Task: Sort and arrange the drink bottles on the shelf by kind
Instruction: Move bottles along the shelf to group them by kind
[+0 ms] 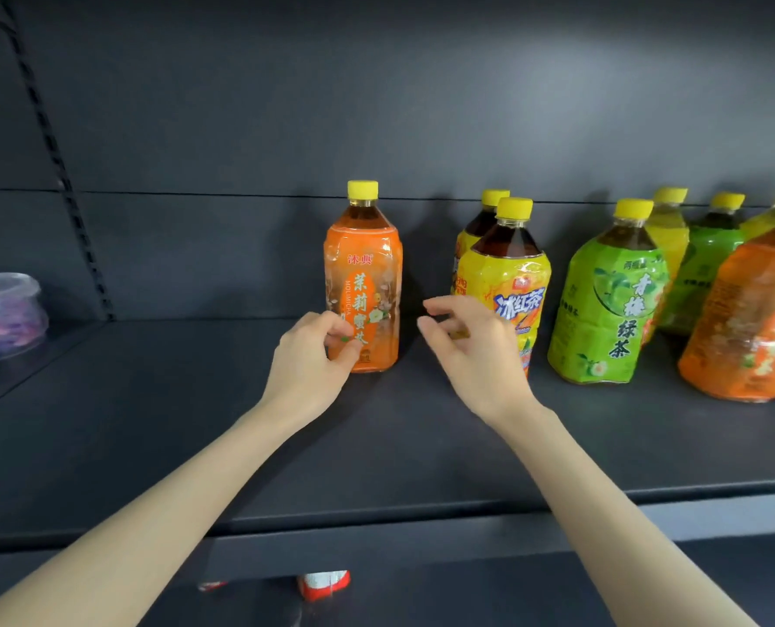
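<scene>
An orange jasmine-tea bottle (364, 282) with a yellow cap stands upright, alone, at the middle of the dark shelf (195, 423). My left hand (313, 355) is at its lower left. The fingers are loosely curled in front of the label and do not wrap round the bottle. My right hand (467, 346) hovers just right of that bottle, fingers relaxed and holding nothing. It partly covers the front one of two yellow iced-tea bottles (512, 282). Further right stand a green-tea bottle (607, 300), another green bottle (707, 269), yellow ones behind, and an orange bottle (747, 319) at the edge.
A plastic-wrapped bundle (3, 314) lies on the neighbouring shelf section at far left. A slotted upright (55, 160) divides the two sections. Bare shelf stretches left of and in front of the lone orange bottle. A red-and-white item (324, 583) shows below the shelf's front edge.
</scene>
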A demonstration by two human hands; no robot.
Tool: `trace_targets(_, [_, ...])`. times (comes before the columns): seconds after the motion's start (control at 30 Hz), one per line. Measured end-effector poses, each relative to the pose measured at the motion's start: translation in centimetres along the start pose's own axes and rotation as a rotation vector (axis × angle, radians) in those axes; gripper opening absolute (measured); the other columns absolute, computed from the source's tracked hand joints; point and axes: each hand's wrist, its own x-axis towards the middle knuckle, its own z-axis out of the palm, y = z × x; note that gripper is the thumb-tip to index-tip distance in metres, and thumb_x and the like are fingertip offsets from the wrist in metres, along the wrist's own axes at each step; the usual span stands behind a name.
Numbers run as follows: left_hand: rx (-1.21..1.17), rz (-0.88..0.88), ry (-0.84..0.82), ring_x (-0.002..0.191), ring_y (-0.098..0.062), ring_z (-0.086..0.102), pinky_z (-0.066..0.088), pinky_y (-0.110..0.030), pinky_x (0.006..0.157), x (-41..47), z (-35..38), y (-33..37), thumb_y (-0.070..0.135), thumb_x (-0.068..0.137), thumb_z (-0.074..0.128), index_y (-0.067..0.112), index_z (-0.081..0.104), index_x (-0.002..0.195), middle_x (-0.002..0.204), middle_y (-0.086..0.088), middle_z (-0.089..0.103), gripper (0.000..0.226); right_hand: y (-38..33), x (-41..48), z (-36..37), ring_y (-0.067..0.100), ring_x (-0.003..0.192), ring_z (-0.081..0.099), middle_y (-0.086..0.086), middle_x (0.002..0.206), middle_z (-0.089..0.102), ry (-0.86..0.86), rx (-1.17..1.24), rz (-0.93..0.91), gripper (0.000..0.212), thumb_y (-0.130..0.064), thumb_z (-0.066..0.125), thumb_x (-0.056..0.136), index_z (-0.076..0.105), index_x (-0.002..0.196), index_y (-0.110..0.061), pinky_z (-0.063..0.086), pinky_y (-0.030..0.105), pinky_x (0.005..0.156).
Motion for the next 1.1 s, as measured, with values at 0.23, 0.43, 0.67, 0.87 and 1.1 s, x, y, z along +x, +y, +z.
trace_targets(0.23, [-0.167, 0.047, -0.037, 0.082, 0.006, 0.056, 0.039, -0.001, 0.068, -1.0, 4.2, 5.3, 0.017, 0.090, 0.062, 0.011, 0.066, 0.101, 0.097, 0.003, 0.065, 0.013, 3.0, -0.6, -5.0, 0.010, 0.074, 0.060, 0.003, 0.092, 0.062, 0.194, -0.007, -0.024, 0.010, -0.010, 0.069, 0.087, 0.068, 0.097, -0.007, 0.047, 0.019, 0.067])
trace_targets(0.43, [-0.276, -0.032, 0.001, 0.106, -0.010, 0.055, 0.047, -0.021, 0.085, -0.6, 8.3, 8.9, 0.034, 0.092, 0.056, 0.014, 0.047, 0.126, 0.122, 0.000, 0.054, 0.040, 7.0, 0.2, -7.3, 0.018, 0.104, 0.056, 0.003, 0.121, 0.051, 0.058, 0.104, 0.150, 0.050, -0.022, 0.071, 0.086, 0.047, 0.128, -0.010, 0.051, 0.033, 0.083])
trace_targets(0.67, [-0.505, -0.198, -0.042, 0.115, -0.005, 0.051, 0.046, -0.016, 0.086, -0.3, 10.6, 10.5, 0.061, 0.077, 0.052, 0.022, 0.022, 0.145, 0.133, 0.008, 0.048, 0.084, 9.5, 0.7, -7.2, 0.012, 0.094, 0.067, -0.005, 0.110, 0.066, -0.225, 0.329, 0.232, 0.053, -0.031, 0.062, 0.092, 0.041, 0.140, -0.023, 0.056, 0.020, 0.078])
trace_targets(0.87, [-0.358, -0.161, 0.138, 0.112, -0.012, 0.058, 0.051, -0.034, 0.091, 0.9, 9.6, 9.8, 0.062, 0.068, 0.061, 0.020, 0.027, 0.143, 0.132, 0.001, 0.055, 0.092, 9.9, 1.5, -6.0, -0.014, 0.083, 0.063, -0.022, 0.097, 0.062, -0.367, 0.465, 0.234, 0.034, -0.028, 0.060, 0.095, 0.044, 0.111, -0.053, 0.049, 0.008, 0.069])
trace_targets(1.1, [-0.145, -0.114, 0.362, 0.107, -0.015, 0.061, 0.053, -0.043, 0.087, 0.9, 9.6, 7.8, 0.068, 0.068, 0.065, 0.023, 0.043, 0.131, 0.122, 0.004, 0.061, 0.080, 10.6, 3.9, -6.0, 0.000, 0.105, 0.050, 0.005, 0.135, 0.040, -0.109, 0.289, 0.242, 0.054, -0.032, 0.058, 0.094, 0.038, 0.141, -0.016, 0.041, 0.028, 0.101])
